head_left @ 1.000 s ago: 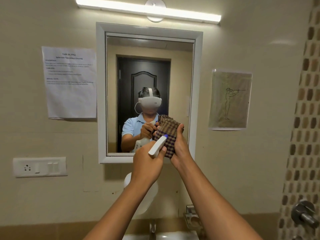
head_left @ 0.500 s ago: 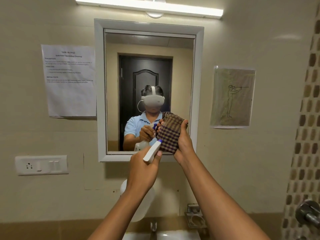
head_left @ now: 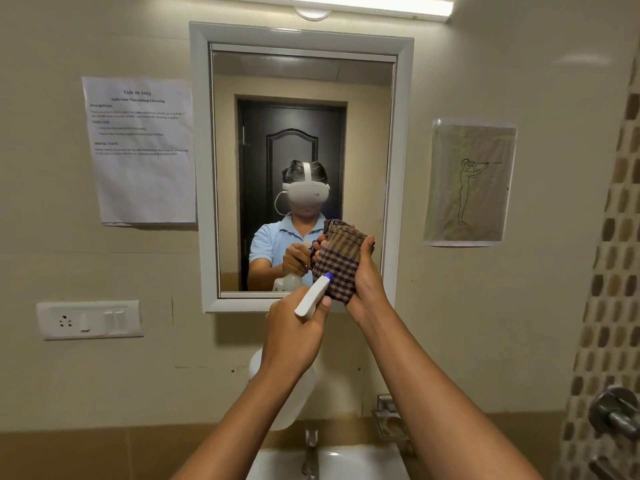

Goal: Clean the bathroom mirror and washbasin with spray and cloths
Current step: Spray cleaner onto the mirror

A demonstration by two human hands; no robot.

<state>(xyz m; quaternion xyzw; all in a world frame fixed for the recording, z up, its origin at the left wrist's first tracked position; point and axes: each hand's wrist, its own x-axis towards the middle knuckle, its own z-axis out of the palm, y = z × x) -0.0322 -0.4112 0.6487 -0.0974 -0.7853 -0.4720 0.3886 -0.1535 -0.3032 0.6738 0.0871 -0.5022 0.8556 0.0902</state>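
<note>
Mirror [head_left: 301,81], white-framed, fixed on the far wall at head height, dead ahead of the person. Glass reflects a dark door and the person's front. No streaks or wet patches can be made out on it from here.

Washbasin [head_left: 360,462] directly below, at the near bottom edge of view, tap [head_left: 310,455] at its middle. Only its back rim shows; its condition cannot be judged.

Printed notice [head_left: 140,150] taped left of the mirror, a line drawing sheet [head_left: 469,183] to the right, switch plate [head_left: 90,319] lower left. A metal soap holder [head_left: 393,422] sits on the wall right of the tap.

Spray bottle [head_left: 313,296]: held up in front of the mirror's lower edge, its body hanging below the fist. Left hand [head_left: 294,336] wrapped tight round its neck, fingers at the trigger. Nozzle tip aims right and slightly up, straight at the cloth and nearly touching it. Likely reason: wetting the cloth rather than misting the glass, which keeps drips off the frame and wall.

Checked cloth [head_left: 337,263]: bunched into a pad, raised just right of the nozzle, against the mirror's lower right corner. Right hand [head_left: 367,282] clasps it from behind, thumb up its right side, presenting a flat face to the spray.

Hands close together, each gripping its own item. Judged stage: cloth being loaded, wiping not yet begun.
</note>
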